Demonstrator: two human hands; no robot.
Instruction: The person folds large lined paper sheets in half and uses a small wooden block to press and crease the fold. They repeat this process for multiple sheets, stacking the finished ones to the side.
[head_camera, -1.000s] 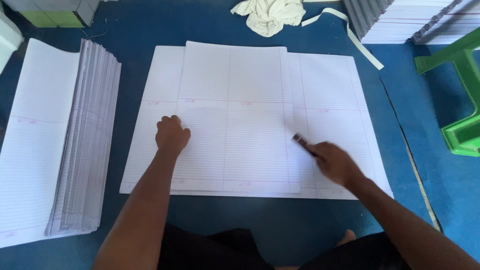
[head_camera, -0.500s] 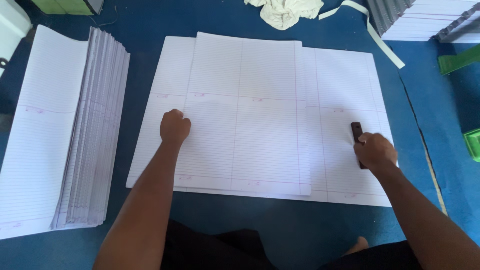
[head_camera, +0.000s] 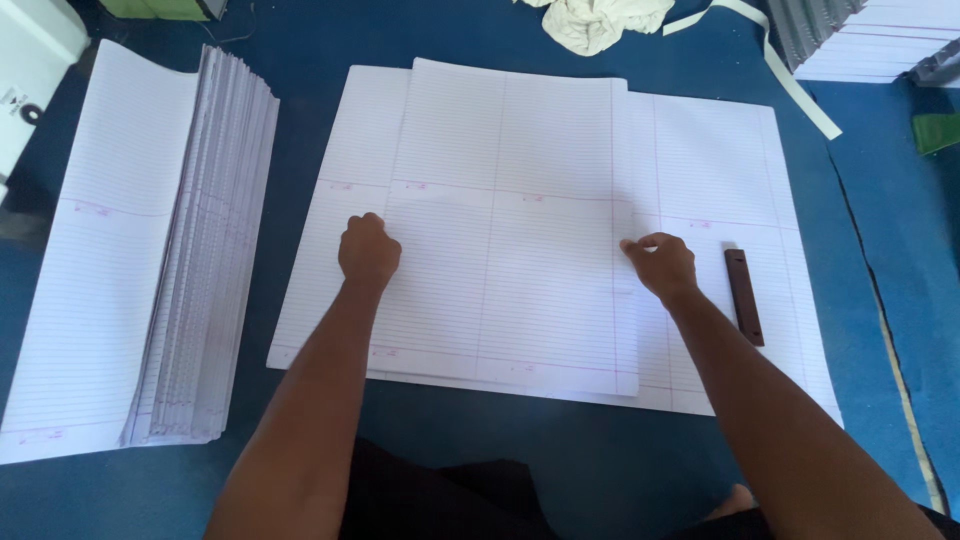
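Note:
A wide stack of large ruled white sheets (head_camera: 700, 160) lies spread on the blue floor in front of me. A narrower top sheet (head_camera: 510, 250) lies on its middle. My left hand (head_camera: 368, 250) is curled into a fist and rests at the top sheet's left edge. My right hand (head_camera: 660, 265) pinches the top sheet's right edge between thumb and fingertips. A short dark brown bar (head_camera: 743, 297) lies flat on the lower sheets, just right of my right hand and apart from it.
A thick pile of folded ruled sheets (head_camera: 150, 260) lies to the left. A crumpled cream cloth (head_camera: 600, 20) and a pale strip (head_camera: 790, 80) sit at the back. More stacked paper (head_camera: 870, 40) is at the back right, a white box (head_camera: 30, 70) far left.
My right hand has set the dark bar down on the sheets at the right and moved left to the top sheet's edge. My left fist has stayed in place.

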